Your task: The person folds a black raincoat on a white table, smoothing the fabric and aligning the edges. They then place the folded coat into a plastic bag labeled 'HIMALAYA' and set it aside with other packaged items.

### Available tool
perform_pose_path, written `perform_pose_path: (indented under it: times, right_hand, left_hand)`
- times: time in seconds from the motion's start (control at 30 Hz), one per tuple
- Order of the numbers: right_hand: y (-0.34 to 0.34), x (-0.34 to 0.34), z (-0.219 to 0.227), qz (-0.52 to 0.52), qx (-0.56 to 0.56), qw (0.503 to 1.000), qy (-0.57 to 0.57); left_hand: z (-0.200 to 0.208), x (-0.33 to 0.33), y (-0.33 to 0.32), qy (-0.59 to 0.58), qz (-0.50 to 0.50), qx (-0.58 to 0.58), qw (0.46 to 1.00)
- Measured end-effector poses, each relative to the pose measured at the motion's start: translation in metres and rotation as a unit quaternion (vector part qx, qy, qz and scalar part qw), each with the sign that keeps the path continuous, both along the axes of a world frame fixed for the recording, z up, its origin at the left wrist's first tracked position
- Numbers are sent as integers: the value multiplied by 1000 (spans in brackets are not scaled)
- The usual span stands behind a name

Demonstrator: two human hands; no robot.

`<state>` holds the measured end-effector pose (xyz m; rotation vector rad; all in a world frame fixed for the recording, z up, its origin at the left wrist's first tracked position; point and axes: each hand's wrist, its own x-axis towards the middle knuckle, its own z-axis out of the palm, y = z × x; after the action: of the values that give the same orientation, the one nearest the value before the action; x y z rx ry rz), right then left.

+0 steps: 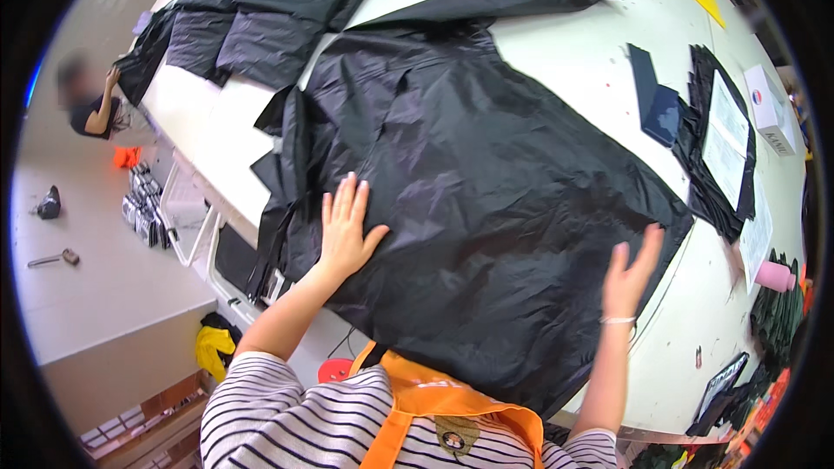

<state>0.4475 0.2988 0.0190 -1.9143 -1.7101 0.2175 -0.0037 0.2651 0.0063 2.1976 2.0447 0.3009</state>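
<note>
A large black jacket [469, 174] of thin, shiny fabric lies spread over the white table, one sleeve stretched toward the far right. My left hand [347, 230] rests flat on its left part, fingers extended and thumb apart. Over the jacket's right edge is my right hand [631, 274], its fingers spread and slightly blurred; whether it touches the cloth I cannot tell. Neither hand grips anything. Creases run across the middle of the fabric, and the near edge hangs over the table toward my orange apron [452, 391].
Folded black garments [269, 17] are heaped at the far left, where another person [95, 104] handles dark cloth. On the right are black fabric pieces with a paper sheet [726, 143], a white box [769, 110] and a pink thread cone [775, 276]. A white-framed chair [228, 260] stands by the left edge.
</note>
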Motion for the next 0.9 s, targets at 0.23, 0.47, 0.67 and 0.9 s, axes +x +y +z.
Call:
perform_pose_path:
  times: [0.23,0.47,0.67,0.9]
  right_hand:
    - [-113,-144,-53,26,-158,972,-169]
    - [-79,-138,-59,3,-142,964,-224]
    - [-113,-197,-54,-30,-151,953,-262]
    - [-73,-185,-67,-40,-192,949,-246]
  left_hand:
    - [-1,-179,-6,227,147,43,962]
    - [-28,-229,-1,128,177,145,965]
    - [-67,-229,-35,80,93,55,991]
    - [-52,-275,34,61,-18,166,984]
